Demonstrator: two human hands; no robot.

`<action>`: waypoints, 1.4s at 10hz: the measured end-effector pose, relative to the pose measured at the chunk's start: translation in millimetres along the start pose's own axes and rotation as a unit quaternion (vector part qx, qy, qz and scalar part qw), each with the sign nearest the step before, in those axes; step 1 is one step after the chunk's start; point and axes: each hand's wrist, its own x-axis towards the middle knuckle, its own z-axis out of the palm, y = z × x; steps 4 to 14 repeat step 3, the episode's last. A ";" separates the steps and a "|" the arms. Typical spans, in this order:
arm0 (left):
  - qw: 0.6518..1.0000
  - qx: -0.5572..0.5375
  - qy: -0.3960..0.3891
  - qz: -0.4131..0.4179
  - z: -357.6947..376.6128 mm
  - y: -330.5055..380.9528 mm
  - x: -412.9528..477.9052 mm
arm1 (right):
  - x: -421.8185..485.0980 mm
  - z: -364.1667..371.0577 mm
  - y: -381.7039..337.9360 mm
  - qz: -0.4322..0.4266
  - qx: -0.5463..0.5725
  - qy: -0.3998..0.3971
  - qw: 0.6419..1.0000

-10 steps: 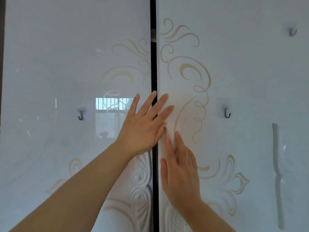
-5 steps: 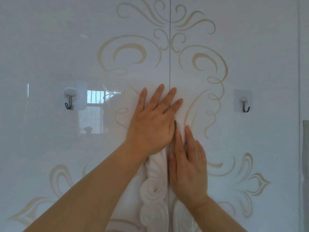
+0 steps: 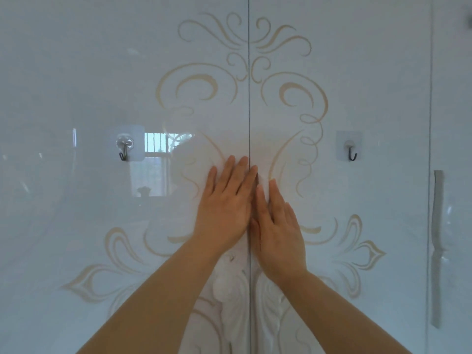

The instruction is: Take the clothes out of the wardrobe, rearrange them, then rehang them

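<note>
clothes: none in view — judged to be behind the shut wardrobe doors.
left hand: lay flat on the left door, fingers straight, tips at the seam; held nothing.
right hand: lay flat on the right door, just beside the seam, fingers straight; held nothing.
handling: doors looked glossy, stiff, slick, so flat palms would likely slip. clothes probably soft and light.
hold point: seam showed no lip. only pull seen was a long handle far right, on the next panel.
hidden: interior, rail, hangers, hinges — door tops and bottoms cut off.
glare: window reflection washed out the left door.
</note>
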 end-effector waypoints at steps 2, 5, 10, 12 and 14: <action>0.974 -0.023 -0.197 -0.112 -37.7 37.8 -43.2 | -14.9 -36.2 5.0 -0.012 0.017 -0.169 0.985; 0.932 0.009 -0.332 -0.143 -64.2 63.0 -77.6 | -42.7 -64.2 15.0 -0.012 0.012 -0.342 0.940; 0.932 0.009 -0.332 -0.143 -64.2 63.0 -77.6 | -42.7 -64.2 15.0 -0.012 0.012 -0.342 0.940; 0.932 0.009 -0.332 -0.143 -64.2 63.0 -77.6 | -42.7 -64.2 15.0 -0.012 0.012 -0.342 0.940; 0.932 0.009 -0.332 -0.143 -64.2 63.0 -77.6 | -42.7 -64.2 15.0 -0.012 0.012 -0.342 0.940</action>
